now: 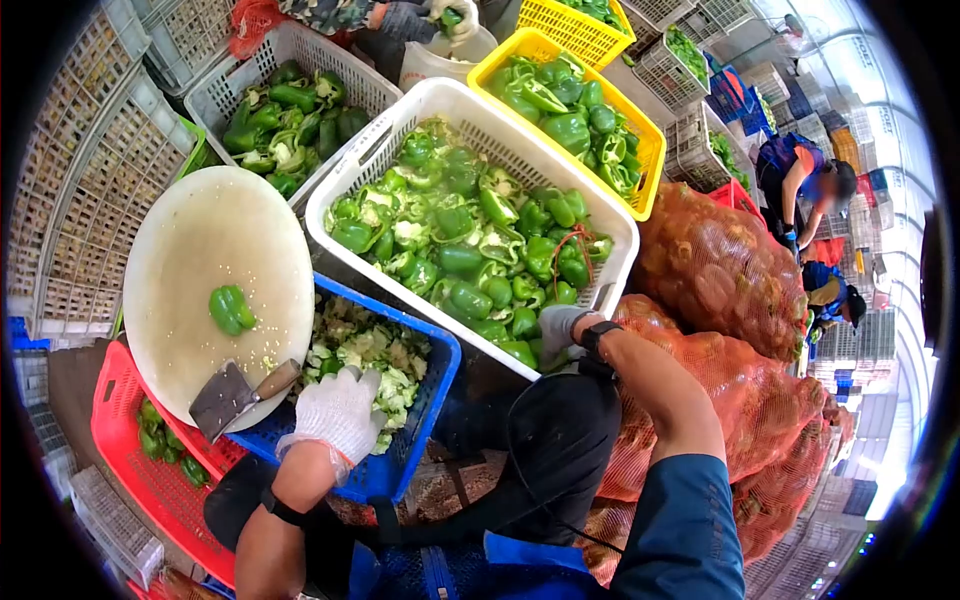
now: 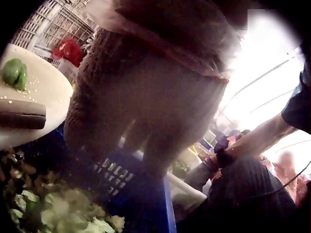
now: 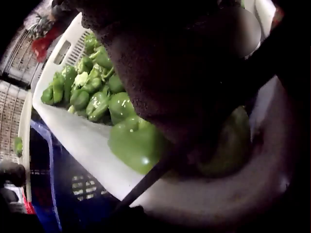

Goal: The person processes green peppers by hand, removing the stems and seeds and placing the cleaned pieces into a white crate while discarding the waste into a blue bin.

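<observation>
My gloved left hand [image 1: 335, 412] hangs over the blue crate [image 1: 448, 352] of chopped pepper cores and scraps [image 1: 365, 360], fingers extended downward and holding nothing visible. My gloved right hand [image 1: 563, 328] reaches into the near corner of the white crate [image 1: 335, 180], full of green bell peppers [image 1: 460, 260]. In the right wrist view a bell pepper [image 3: 138, 145] lies right by this dark, shadowed glove; the fingertips are hidden, so I cannot tell whether they grip one. One bell pepper [image 1: 231, 310] sits on the round cutting board [image 1: 180, 230], where a cleaver [image 1: 222, 400] with a wooden handle lies at the near edge.
A grey crate [image 1: 375, 85] and a yellow crate [image 1: 650, 150] of peppers stand behind. A red crate [image 1: 110, 440] is at left, and red mesh sacks [image 1: 720, 270] are piled at right. Another person's gloved hand [image 1: 460, 20] holds a pepper at the top.
</observation>
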Tool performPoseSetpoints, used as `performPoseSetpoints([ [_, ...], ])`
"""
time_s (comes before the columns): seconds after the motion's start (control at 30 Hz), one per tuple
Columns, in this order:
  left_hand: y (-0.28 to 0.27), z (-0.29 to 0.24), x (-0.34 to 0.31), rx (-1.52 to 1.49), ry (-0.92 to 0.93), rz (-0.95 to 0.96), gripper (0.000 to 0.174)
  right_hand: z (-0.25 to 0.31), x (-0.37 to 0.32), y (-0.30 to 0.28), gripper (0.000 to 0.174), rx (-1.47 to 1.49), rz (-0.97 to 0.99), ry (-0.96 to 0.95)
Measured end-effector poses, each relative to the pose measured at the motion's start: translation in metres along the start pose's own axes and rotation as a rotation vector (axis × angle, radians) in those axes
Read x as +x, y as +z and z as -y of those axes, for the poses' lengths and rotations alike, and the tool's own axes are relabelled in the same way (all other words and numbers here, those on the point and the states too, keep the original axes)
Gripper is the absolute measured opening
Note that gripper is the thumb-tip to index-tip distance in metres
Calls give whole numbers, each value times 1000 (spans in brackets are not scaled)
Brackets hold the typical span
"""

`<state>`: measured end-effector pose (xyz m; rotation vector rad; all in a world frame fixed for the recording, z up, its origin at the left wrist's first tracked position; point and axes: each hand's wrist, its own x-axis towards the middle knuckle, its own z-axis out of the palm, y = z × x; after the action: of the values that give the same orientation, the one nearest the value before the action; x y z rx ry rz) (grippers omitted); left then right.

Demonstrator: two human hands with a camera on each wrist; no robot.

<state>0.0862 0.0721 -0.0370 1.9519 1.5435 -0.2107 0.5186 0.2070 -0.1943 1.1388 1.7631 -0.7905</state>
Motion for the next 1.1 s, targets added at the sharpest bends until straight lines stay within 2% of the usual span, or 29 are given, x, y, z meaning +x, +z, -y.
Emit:
performPoseSetpoints([
  [0.03, 1, 1, 0, 0, 5, -5, 47, 1, 0, -1, 49, -19, -53, -25],
  [0.13, -3, 3, -1, 5, -14, 9, 47, 9, -6, -24, 44, 9, -114, 104],
  [0.3, -8, 2, -8, -23, 2, -37, 46, 10, -38, -71, 36, 81, -358, 17],
  [0.4, -13, -1, -8, -77, -16, -101, 48, 30, -85, -100, 35, 575, -510, -22],
  [0.43, -13, -2, -7, -110, -32, -126, 49, 49, -105, -111, 27, 870, -456, -56],
  [0.53, -25, -9, -11, -272, -43, -221, 54, 90, -130, -125, 23, 1077, -533, -322],
  [0.63, -6, 2, -5, -410, -11, -433, 57, 136, -143, -129, 24, 1271, -466, -532],
  [0.73, -19, 0, -11, -583, 26, -545, 58, 176, -131, -115, 27, 1708, -224, -754],
  [0.77, -36, -6, -18, -786, 3, -454, 55, 188, -128, -111, 30, 1804, -103, -804],
  [0.8, -39, -4, -19, -1000, 27, -393, 54, 199, -125, -105, 32, 1831, -89, -864],
  [0.87, -40, 0, -20, -1434, 85, -259, 53, 217, -125, -100, 45, 1834, -106, -777],
  [0.97, -41, 10, -23, -1507, 69, -227, 54, 241, -133, -97, 52, 1809, -221, -753],
  [1.07, -36, 12, -20, -1433, 26, -261, 60, 258, -140, -100, 52, 1887, -140, -774],
  [1.1, -31, 10, -20, -1393, 2, -281, 63, 260, -132, -93, 55, 1794, -178, -843],
])
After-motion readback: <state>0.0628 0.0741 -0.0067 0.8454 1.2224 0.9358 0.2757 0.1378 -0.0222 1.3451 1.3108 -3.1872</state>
